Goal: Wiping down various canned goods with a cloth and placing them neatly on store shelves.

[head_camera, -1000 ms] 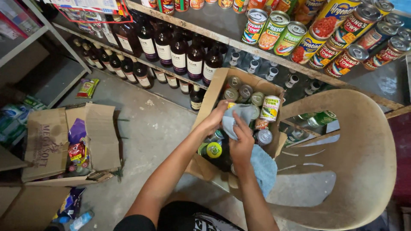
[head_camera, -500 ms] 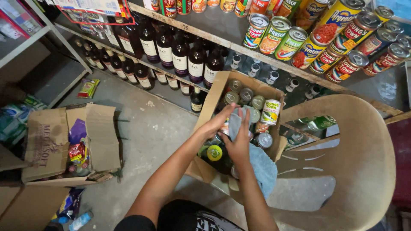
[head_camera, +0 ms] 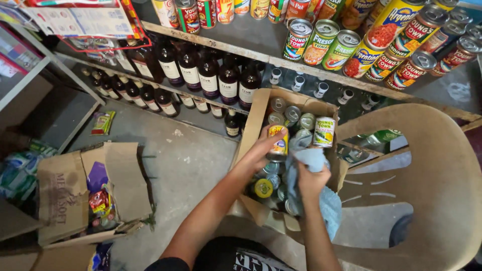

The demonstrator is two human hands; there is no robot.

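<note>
Lifted since a moment ago, a can [head_camera: 277, 141] now sits clear of the box [head_camera: 251, 125], clasped in the left hand [head_camera: 261, 148] above the box's near-left corner; the right hand [head_camera: 311, 178] grips a blue cloth [head_camera: 314, 158] beside it. Wiping goes best if she turns the can against the cloth, keeping it over the box on the chair [head_camera: 442, 175].

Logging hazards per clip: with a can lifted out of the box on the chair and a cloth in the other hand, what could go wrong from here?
1. The left hand pinches the can by its side above the box; it might slip onto the cans below.
2. The box sits tilted on the chair seat, near its edge; it might slide off.
3. The cloth in the right hand drapes over the box, possibly hiding cans.
</note>
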